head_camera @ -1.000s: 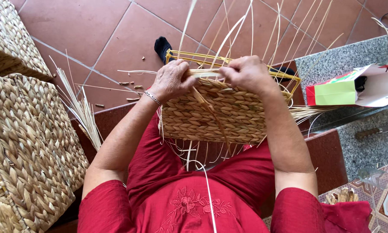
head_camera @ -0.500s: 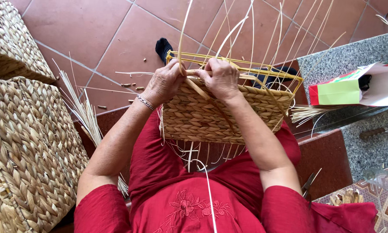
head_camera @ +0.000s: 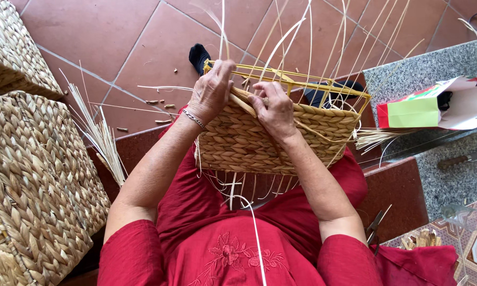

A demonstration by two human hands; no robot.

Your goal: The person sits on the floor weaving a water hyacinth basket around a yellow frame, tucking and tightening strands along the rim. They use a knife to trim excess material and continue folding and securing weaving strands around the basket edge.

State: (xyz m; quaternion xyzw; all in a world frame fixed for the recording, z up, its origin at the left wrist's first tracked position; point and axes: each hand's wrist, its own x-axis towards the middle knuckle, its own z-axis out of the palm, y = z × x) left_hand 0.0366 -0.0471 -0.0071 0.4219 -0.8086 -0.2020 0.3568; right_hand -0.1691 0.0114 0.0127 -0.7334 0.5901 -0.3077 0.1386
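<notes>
Weaving top row of half-woven basket [head_camera: 281, 140], on lap. L hand [head_camera: 211, 94] grip pinches strand at rim; R hand [head_camera: 274, 110] grip presses weave just beside. Next, likely: tuck strand betw. upright stakes [head_camera: 302, 47] above grips, keep tension.

Left hand [head_camera: 211, 91] and right hand [head_camera: 274, 108] side by side, fingers curled in a grip — both forearms outstretched, elbows bent
</notes>
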